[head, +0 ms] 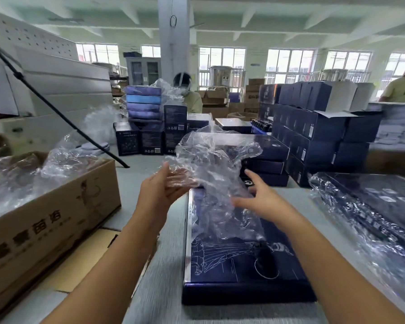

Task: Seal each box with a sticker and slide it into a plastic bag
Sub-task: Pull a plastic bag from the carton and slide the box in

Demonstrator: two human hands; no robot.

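The flat dark-blue box, printed with white line drawings, lies lengthwise on the grey worktop just before the person, its far end under a crumpled clear plastic bag; no sealing sticker can be made out. The left hand has straight fingers showing through the film and the right hand is spread against it, neither clearly pinching. The mouth probably needs opening wide and squaring to the box's far end, so the corners do not snag.
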